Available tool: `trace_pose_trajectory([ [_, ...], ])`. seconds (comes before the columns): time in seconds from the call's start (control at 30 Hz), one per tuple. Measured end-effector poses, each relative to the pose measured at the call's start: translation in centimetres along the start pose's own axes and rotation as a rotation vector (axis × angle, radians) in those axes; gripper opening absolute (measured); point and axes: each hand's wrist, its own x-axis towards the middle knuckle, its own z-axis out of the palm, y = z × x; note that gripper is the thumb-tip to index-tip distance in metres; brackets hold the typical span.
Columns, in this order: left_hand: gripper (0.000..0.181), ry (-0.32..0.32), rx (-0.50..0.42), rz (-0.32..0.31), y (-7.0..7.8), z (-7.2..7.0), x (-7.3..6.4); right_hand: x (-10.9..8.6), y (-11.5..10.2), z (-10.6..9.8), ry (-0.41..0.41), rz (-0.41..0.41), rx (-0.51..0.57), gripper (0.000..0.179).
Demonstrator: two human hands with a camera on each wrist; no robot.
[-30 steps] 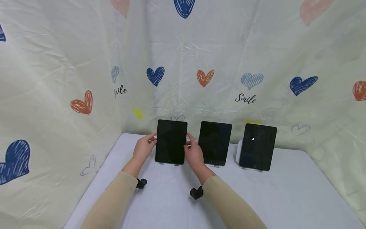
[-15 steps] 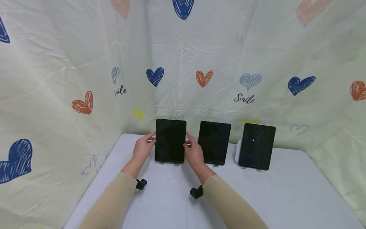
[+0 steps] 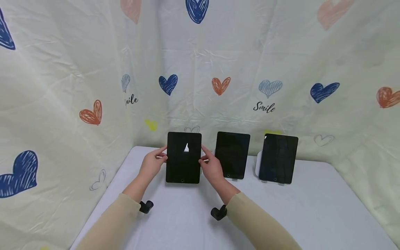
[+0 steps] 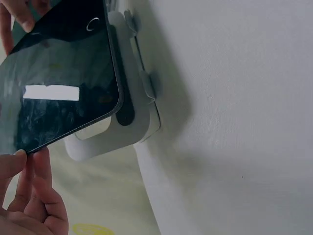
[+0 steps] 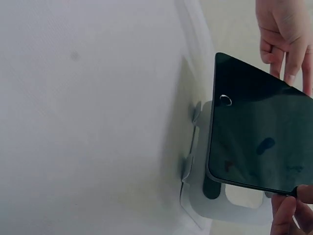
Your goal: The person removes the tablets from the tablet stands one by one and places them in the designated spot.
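1. Broadly, a pale cloth [image 3: 237,55] printed with hearts and the word "Smile" hangs behind the held tablet [image 3: 183,165] and to both sides of it.
2. A white table [image 3: 312,205] spreads below the held tablet and toward the person.
3. Two beige sleeves [image 3: 262,222] reach in from the person's side, one to each flank of the held tablet.
4. The held tablet itself sits between the two hands, its dark screen facing the person; its upper edge stands above the grip and its lower edge hangs well below it.
5. To the right of the held tablet stands a middle tablet [image 3: 232,156], and farther right an end tablet [image 3: 278,159].
6. A white stand [image 4: 120,138] is just behind the held tablet; whether the two touch at the back, I cannot tell.
7. At the held tablet's left edge, near mid-height, the left hand [image 3: 152,165] pinches it, thumb in front and fingers behind. The right hand [image 3: 212,167] pinches the opposite edge at much the same height.
8. Small black devices [image 3: 146,207] sit at the wrists, nearer the person than the held tablet.
9. The stand's two lips [image 4: 148,87] lie below the held tablet, apart from its lower edge.
10. A round button [image 3: 182,180] marks the held tablet's lower border, below the grip.
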Motion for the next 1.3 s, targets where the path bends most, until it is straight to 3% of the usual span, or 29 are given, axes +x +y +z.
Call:
trace_pose_trajectory([
  [0.2, 0.049, -0.046, 0.006, -0.010, 0.1, -0.5, -1.5, -1.3, 0.0, -0.5, -0.075, 0.057, 0.052, 0.063],
  [0.53, 0.049, -0.160, 0.034, -0.092, -0.1, -1.0, -4.7, -4.0, 0.9, -1.1, -0.229, 0.119, 0.117, 0.064],
  [0.83, 0.050, -0.217, 0.028, -0.236, -1.3, -0.2, -7.5, -6.9, 1.9, -0.8, -0.323, 0.162, 0.130, 0.065],
  [1.1, 0.050, -0.274, 0.083, -0.258, -2.6, 0.4, -9.2, -8.8, 2.9, -0.3, -0.370, 0.227, 0.098, 0.067],
  [1.3, 0.047, -0.298, 0.133, -0.218, -3.6, 0.6, -9.9, -9.4, 3.7, 0.5, -0.396, 0.253, 0.091, 0.065],
])
